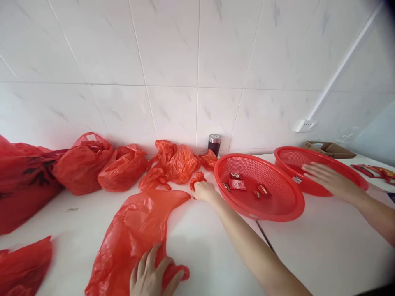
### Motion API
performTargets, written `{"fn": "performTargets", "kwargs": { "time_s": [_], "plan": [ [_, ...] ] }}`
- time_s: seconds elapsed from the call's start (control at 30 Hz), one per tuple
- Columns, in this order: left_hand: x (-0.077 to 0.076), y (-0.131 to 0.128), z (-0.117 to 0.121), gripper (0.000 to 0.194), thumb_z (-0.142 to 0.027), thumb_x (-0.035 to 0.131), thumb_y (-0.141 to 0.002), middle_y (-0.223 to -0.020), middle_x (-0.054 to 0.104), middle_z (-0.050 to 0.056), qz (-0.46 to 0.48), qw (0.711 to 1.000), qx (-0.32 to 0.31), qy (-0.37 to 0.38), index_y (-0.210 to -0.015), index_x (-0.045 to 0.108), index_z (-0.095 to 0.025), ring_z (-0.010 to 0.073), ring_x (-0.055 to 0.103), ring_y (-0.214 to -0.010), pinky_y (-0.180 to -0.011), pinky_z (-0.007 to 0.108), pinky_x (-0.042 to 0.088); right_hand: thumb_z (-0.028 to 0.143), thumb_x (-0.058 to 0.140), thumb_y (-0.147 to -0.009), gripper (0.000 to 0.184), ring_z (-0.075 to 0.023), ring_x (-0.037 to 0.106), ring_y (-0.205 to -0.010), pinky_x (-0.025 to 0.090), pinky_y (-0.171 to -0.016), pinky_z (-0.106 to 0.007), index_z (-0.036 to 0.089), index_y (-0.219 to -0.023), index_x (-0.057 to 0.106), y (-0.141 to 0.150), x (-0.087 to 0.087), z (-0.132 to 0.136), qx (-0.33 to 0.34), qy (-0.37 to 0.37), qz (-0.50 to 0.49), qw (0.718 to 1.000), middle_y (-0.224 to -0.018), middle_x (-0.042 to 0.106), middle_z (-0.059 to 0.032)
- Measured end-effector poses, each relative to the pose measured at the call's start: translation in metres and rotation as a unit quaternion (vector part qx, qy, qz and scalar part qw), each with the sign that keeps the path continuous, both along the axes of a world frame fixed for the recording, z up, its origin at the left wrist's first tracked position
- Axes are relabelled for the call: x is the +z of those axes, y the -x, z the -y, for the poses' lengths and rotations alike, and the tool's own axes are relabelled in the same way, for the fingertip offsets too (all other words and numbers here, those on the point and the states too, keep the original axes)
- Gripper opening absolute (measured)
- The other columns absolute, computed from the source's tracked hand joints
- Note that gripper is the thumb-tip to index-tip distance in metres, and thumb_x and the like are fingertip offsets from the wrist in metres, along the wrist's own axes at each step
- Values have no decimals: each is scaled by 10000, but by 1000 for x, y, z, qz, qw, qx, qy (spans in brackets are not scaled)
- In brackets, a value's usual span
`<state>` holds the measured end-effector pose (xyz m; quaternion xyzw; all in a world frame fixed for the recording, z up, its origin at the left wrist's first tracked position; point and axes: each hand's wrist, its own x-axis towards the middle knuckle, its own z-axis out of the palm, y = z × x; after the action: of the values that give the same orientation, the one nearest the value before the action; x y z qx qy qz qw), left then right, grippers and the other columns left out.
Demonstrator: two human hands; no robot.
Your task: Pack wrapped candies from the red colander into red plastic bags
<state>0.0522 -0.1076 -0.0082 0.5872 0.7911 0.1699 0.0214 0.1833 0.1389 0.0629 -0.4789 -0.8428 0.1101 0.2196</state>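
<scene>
A red plastic bag lies flattened on the white table in front of me. My left hand rests on its near end with fingers spread, and a bag handle pokes out past the thumb. Farther off, my right hand is closed on crumpled red plastic, beside the bag's far corner; whether this piece belongs to the same bag I cannot tell. Just right of that hand stands a red mesh basket holding several small red packets.
Several filled red bags line the tiled wall. A dark flask stands behind the basket. Another person's hand is over a second red basket. A cardboard box and red packages lie at the far right.
</scene>
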Motion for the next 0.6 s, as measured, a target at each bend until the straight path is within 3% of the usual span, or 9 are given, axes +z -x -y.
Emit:
{"fn": "performTargets", "kwargs": {
  "time_s": [0.13,0.27,0.33,0.4,0.43,0.5,0.6],
  "plan": [
    [9,5,11,331,-491,539,-844,-1258,644,52,73,996,-36,32,-682,738,-282,299,561,-1163,-1061,533,342,258,520,-881,238,-229,600,-1078,432,-798,-351,131,-1014,669,4,2,5,-4,-20,-30,999,-1147,646,-178],
    [10,23,24,469,-534,416,-899,-1209,671,11,132,988,-66,42,-620,695,-281,272,546,-1200,-1125,522,265,241,445,-928,229,-184,613,-992,452,-857,-311,188,-1044,636,5,17,55,66,-25,-67,995,-1059,668,-94],
    [8,30,27,384,-544,477,-865,-1201,666,22,121,991,-49,20,-695,715,-295,289,523,-1221,-1109,523,291,289,446,-940,207,-153,604,-992,446,-895,-278,243,-1010,635,1,14,91,142,-24,-86,986,-1045,666,-35],
    [5,32,26,282,-531,579,-795,-1252,623,42,87,996,-11,-2,-893,734,-316,313,522,-1200,-1054,522,360,337,567,-875,228,-209,531,-1149,400,-994,-351,282,-1088,630,-3,2,120,226,-22,-79,971,-1242,592,-40],
    [2,31,25,329,-500,621,-762,-1297,586,52,70,998,5,-4,-1024,712,-323,321,519,-1194,-1027,518,386,320,631,-823,343,-259,465,-1236,365,-1031,-410,303,-1165,607,-5,-7,128,239,-17,-56,969,-1364,510,-49],
    [-3,31,24,500,-406,631,-745,-1376,512,70,44,999,14,9,-1235,609,-311,325,496,-1216,-996,503,412,201,657,-769,521,-317,397,-1298,333,-1040,-476,321,-1265,554,-9,-26,132,207,14,-18,978,-1458,416,-68],
    [-9,41,28,492,-271,507,-803,-1379,500,84,22,999,5,24,-1293,559,-276,302,484,-1234,-993,471,412,61,493,-818,417,-236,575,-1088,412,-944,-388,263,-1169,595,-15,-38,119,131,68,-40,988,-1193,631,-68]
  ]
}}
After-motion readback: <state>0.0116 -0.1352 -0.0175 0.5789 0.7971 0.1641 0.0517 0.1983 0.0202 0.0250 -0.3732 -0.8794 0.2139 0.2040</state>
